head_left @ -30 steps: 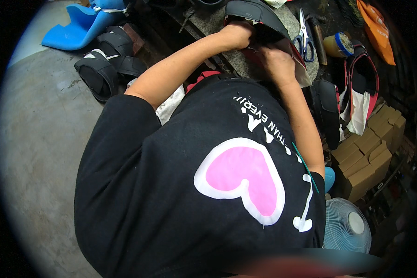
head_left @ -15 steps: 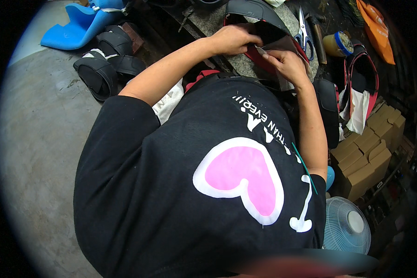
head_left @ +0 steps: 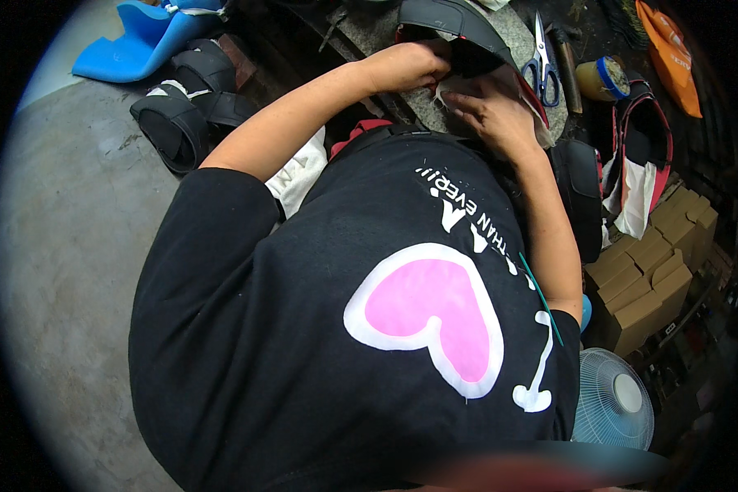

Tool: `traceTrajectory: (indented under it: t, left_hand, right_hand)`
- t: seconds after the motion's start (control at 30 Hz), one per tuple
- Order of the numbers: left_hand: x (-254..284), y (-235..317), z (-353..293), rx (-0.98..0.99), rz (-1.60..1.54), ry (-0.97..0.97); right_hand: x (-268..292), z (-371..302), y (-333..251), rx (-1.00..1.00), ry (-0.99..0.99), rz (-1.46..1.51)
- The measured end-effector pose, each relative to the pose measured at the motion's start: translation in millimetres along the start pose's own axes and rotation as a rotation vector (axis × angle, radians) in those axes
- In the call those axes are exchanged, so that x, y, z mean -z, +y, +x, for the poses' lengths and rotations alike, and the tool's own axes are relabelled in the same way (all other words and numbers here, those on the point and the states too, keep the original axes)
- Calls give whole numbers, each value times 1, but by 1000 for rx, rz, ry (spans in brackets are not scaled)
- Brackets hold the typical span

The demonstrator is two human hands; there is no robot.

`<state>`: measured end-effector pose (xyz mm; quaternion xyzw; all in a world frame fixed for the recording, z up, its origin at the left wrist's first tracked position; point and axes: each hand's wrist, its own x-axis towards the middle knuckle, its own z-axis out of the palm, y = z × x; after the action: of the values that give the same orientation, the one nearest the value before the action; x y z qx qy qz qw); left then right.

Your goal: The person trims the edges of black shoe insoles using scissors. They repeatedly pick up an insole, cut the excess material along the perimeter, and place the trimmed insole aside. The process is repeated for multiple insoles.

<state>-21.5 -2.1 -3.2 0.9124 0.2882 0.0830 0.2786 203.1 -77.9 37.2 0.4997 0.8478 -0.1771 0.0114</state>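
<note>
At the top middle lies a black curved piece with red edging and a pale lining; its exact kind I cannot make out. My left hand is closed at its near left side, fingertips curled on the red edge. My right hand reaches into the hollow from the right, its fingers stretched out over the pale lining. Part of those fingers is in the piece's shadow. A speckled grey slab is under the piece.
Right of the piece are scissors, a hammer-like tool and a yellow jar. Similar red-edged pieces, cardboard boxes and a fan stand farther right. Black padded pieces and a blue sheet lie left.
Both hands had the lining pinched close together. Now my right hand has spread its fingers inside the piece, and my left hand has drawn slightly left to the edge.
</note>
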Motion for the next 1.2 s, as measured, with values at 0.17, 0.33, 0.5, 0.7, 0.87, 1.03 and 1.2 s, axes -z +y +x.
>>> traceTrajectory:
  t: [0.17,0.33,0.5,0.7,0.87,1.03,1.2]
  left_hand:
    - [-8,6,-3,69,54,145]
    - [-16,8,-6,156,-44,155]
    - [-21,1,-11,138,-107,220]
    - [-29,8,-12,90,3,435]
    - [-31,11,-12,-12,45,446]
    - [-18,6,-13,-158,114,297]
    - [-3,8,-19,1,3,87]
  right_hand:
    - [3,5,-6,43,-11,-45]
    - [1,4,-7,58,6,-90]
    - [-6,7,-10,168,72,-118]
    - [8,7,13,60,-235,407]
    - [18,3,23,146,-237,546]
    - [20,5,28,148,-392,492]
    - [6,1,23,28,-121,362]
